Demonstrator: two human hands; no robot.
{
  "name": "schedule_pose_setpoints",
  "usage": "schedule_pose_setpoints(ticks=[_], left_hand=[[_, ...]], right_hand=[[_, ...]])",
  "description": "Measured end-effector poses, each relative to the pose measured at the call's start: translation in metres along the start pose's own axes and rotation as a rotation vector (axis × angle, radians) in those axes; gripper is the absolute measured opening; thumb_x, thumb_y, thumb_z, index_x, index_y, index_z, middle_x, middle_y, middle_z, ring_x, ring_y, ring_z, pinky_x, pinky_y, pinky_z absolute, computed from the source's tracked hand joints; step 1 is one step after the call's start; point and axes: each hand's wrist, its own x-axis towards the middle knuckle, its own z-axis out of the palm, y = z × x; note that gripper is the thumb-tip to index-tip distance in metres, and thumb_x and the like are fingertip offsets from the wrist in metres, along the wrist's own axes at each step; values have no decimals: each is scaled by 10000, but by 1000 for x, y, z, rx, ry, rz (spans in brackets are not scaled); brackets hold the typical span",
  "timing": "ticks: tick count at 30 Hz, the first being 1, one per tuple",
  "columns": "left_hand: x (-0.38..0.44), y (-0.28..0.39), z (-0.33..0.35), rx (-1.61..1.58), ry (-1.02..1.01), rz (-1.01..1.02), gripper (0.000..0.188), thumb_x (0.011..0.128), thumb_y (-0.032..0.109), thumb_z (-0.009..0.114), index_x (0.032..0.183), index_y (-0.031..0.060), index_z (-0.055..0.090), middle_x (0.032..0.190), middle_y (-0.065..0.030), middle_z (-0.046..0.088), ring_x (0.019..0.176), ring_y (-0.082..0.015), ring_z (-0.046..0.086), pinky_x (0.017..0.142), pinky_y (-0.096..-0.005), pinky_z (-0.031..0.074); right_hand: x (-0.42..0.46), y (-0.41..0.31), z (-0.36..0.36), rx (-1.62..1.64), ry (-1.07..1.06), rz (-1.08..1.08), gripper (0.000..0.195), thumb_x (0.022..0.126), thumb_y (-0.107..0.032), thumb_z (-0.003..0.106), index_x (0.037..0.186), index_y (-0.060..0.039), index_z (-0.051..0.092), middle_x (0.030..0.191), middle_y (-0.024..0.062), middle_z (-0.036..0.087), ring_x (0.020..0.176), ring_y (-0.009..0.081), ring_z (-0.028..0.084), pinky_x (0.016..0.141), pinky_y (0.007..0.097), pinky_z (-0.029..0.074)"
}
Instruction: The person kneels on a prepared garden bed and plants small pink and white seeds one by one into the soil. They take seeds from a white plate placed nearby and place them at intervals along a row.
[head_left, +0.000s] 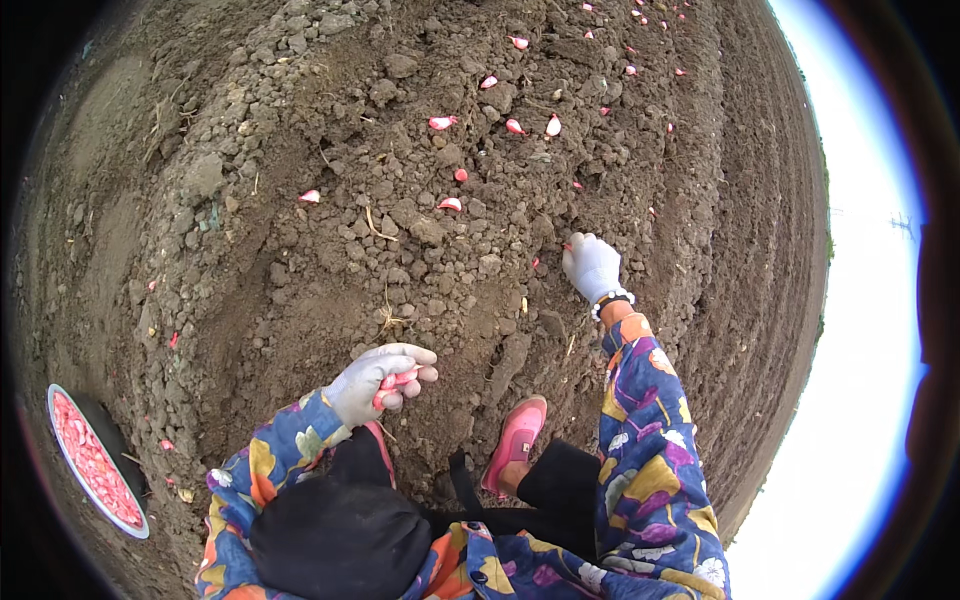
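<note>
My left hand (382, 381), in a whitish glove, curls around several pink-coated garlic cloves (388, 382) low in front of my body. Farther forward and to the right, my gloved right hand (592, 264) reaches down to the brown soil, its fingertips pinched on a small pink-red clove (568, 247). More pink cloves lie scattered on the soil ahead, among them one pale-sided clove (553, 125) and a curved one (450, 204). A small red clove (535, 262) sits just left of my right hand.
A white-rimmed basin (97, 495) full of pink cloves stands on the ground at the far left. My pink shoe (519, 439) rests on the soil between the hands. Clods (511, 358), small stones and dry straw (377, 226) cover the ground. Furrows run along the right side.
</note>
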Motion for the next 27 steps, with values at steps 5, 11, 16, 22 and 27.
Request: schedule_pose_setpoints(ticks=[5,11,16,22,27], left_hand=[[-8,-3,-24,69,119,89,268,797,-28,505,1055,-54,573,1000,-148,625,706,-117,597,444,-184,435],[-20,38,-29,-33,162,307,228,916,201,531,1033,7,564,856,-51,568,590,-70,486,377,-158,369],[-12,72,-30,35,230,447,304,953,291,480,1038,10,559,783,-12,531,551,-52,450,372,-155,334],[4,98,-7,423,464,542,273,941,271,484,1006,32,599,753,13,568,529,-20,466,378,-152,339],[42,132,5,820,558,818,211,911,215,526,961,56,655,727,18,604,510,-21,472,429,-176,365]], right_hand=[[-16,2,-12,751,131,147,228,861,-224,573,986,-49,650,915,157,659,807,254,649,754,327,495],[-16,-48,-53,1123,-62,163,175,875,-156,574,920,-2,643,810,43,644,769,113,595,729,270,482],[-15,-73,-51,1270,-117,90,127,888,-117,553,904,-10,619,787,4,617,723,58,550,663,212,453],[-6,-109,-66,975,84,-273,143,824,-115,594,930,-29,636,928,115,627,860,249,626,790,329,490],[31,-126,-72,775,98,-265,134,813,-118,555,898,-73,648,919,126,626,842,287,627,759,363,500]])
